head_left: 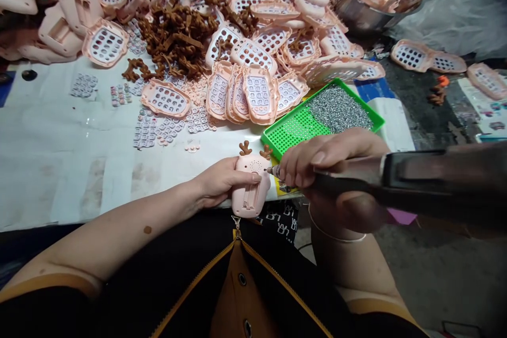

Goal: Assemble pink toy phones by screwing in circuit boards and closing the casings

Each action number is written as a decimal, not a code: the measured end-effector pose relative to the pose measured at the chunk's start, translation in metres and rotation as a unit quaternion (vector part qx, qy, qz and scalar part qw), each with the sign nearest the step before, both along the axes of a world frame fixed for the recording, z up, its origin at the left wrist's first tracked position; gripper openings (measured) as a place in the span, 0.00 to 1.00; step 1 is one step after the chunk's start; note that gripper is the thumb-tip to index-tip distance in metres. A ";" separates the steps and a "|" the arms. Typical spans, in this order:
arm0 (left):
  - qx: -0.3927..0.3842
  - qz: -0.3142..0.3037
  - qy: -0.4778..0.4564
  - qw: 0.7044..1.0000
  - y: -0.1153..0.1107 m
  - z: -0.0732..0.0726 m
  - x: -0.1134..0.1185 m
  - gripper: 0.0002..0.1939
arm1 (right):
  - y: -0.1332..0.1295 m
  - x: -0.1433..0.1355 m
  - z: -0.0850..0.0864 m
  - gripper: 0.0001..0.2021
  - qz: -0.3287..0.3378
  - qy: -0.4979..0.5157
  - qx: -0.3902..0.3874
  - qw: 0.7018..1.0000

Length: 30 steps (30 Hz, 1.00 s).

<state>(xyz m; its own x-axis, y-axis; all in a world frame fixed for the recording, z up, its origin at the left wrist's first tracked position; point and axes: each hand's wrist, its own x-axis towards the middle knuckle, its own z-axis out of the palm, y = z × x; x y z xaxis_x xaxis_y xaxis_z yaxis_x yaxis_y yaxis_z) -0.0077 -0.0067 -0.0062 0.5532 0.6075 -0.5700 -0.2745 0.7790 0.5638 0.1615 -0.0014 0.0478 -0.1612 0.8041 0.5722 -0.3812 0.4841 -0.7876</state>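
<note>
My left hand (pixel 219 179) grips a pink toy phone (pixel 243 198) at the table's front edge, thumb across its back. Two brown antlers (pixel 245 148) stick up from the phone's top, and its battery recess faces me. My right hand (pixel 332 161) is wrapped round a dark power screwdriver (pixel 356 174) that lies nearly level. The screwdriver's tip meets the upper right of the phone's back, by a screw hole. Just beyond the right hand, a green basket (pixel 283 142) holds a heap of small silver screws (pixel 340 108).
Pink phone shells with button pads (pixel 259 92) pile up across the back. Brown antler pieces (pixel 178 37) are heaped left of them. Loose button pads (pixel 146 129) lie on the white table covering (pixel 99 169). A metal bowl (pixel 364 18) with pink parts stands back right, beside clear plastic (pixel 455 10).
</note>
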 end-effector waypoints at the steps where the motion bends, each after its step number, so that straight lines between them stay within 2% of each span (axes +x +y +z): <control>1: -0.004 0.000 0.000 1.000 0.000 0.000 0.000 0.18 | 0.000 0.000 -0.001 0.11 0.015 -0.010 -0.006 1.000; 6: -0.016 -0.002 -0.003 1.000 0.001 0.004 -0.001 0.17 | -0.001 -0.001 -0.002 0.10 0.045 -0.022 -0.033 0.998; 10: -0.013 -0.011 -0.011 1.000 -0.001 0.004 -0.002 0.17 | -0.004 0.005 0.010 0.10 0.074 -0.055 -0.001 0.996; 12: -0.009 -0.012 -0.007 1.000 -0.001 0.002 -0.002 0.17 | -0.006 0.010 0.019 0.10 0.034 -0.070 -0.014 0.997; 15: 0.001 -0.011 0.011 1.000 -0.001 -0.002 -0.002 0.18 | -0.001 0.016 0.025 0.10 -0.086 -0.018 -0.043 0.995; 17: 0.006 -0.020 0.016 1.000 0.000 -0.002 -0.003 0.17 | 0.009 0.019 0.018 0.11 -0.150 0.032 -0.014 0.988; 19: 0.009 -0.031 0.020 0.999 0.000 -0.002 -0.003 0.16 | 0.023 0.022 0.006 0.12 -0.183 0.043 -0.004 0.982; 24: 0.014 -0.043 0.027 0.999 0.002 0.002 -0.003 0.18 | 0.048 0.019 -0.019 0.09 -0.213 0.014 -0.028 0.976; 30: 0.007 -0.047 0.027 0.999 0.002 0.005 -0.003 0.19 | 0.051 0.015 -0.022 0.12 -0.210 -0.022 -0.039 0.977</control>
